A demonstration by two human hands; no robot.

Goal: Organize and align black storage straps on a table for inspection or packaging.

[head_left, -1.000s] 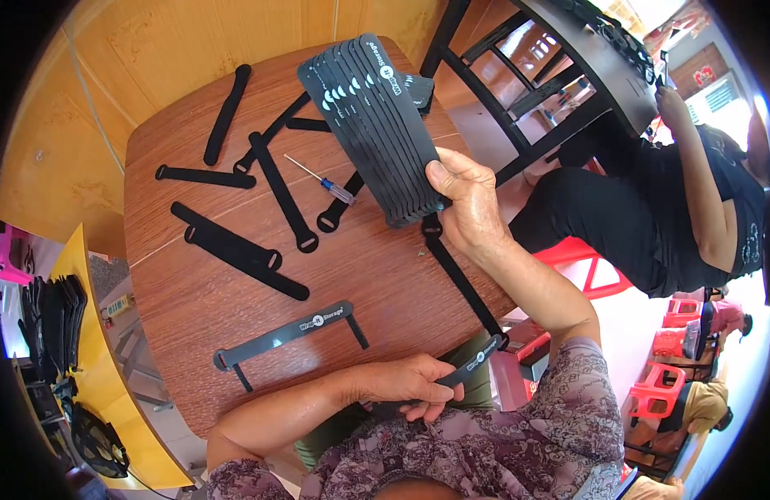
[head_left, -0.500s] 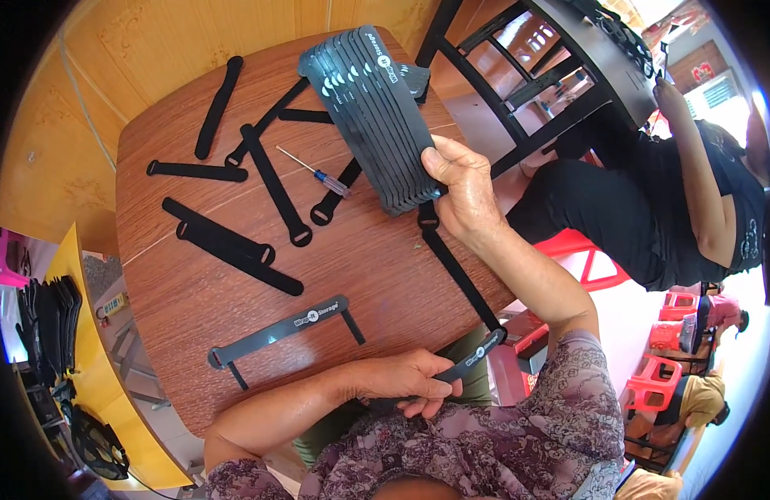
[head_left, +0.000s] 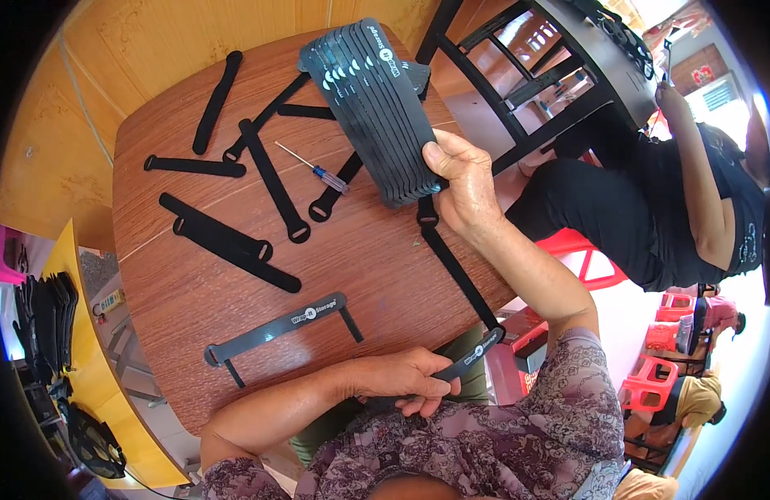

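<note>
My right hand (head_left: 462,179) grips the near end of a fanned stack of dark grey printed strips (head_left: 370,117), held above the far part of the table. Its thumb lies on top, while the other fingers are mostly hidden. Close to my body, my left hand (head_left: 410,379) is closed on a grey printed strap (head_left: 472,360). A long black strap (head_left: 460,275) runs from that strap's end up to a slotted end below the stack. Another grey printed strap (head_left: 277,327) lies on the table with two black tails hanging toward me.
Loose black slotted straps (head_left: 272,183) are scattered over the brown wooden table (head_left: 360,258). Among them lies a screwdriver (head_left: 331,178) with a clear blue handle. At right, a person in black (head_left: 618,208) sits beside a dark table (head_left: 585,50). Red stools (head_left: 652,383) stand beyond.
The stack in my right hand has shifted slightly away from me. My left hand keeps hold of the grey strap in nearly the same place. The straps on the table lie as before.
</note>
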